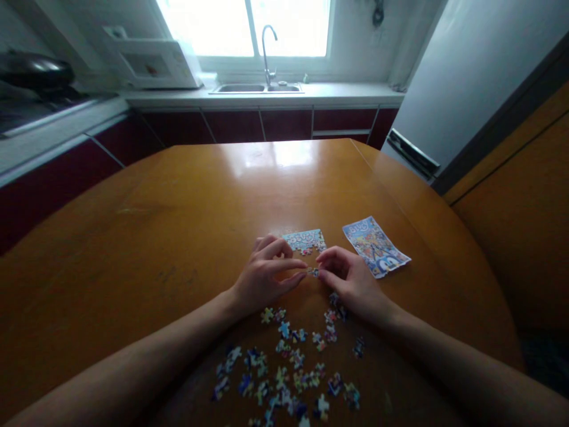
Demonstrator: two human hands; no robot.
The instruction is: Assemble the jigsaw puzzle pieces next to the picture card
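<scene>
Between my two hands are small jigsaw puzzle pieces (313,271), just above or on the wooden table. My left hand (271,270) pinches their left end between thumb and forefinger. From the other side, the thumb and fingertips of my right hand (349,276) close on the right end. Just beyond my fingers lies a partly joined jigsaw puzzle (304,240), pale blue with a ragged near edge; my left hand covers part of its left side. Many loose puzzle pieces (284,379) are scattered on the near side of my hands, some close to my right wrist.
A printed picture sheet (376,246) lies on the table (178,201) to the right of the puzzle. Past the table's far edge stand a counter with a sink (242,88) and a microwave (153,64). A refrigerator (480,77) rises at the right, and a wok (35,71) sits far left.
</scene>
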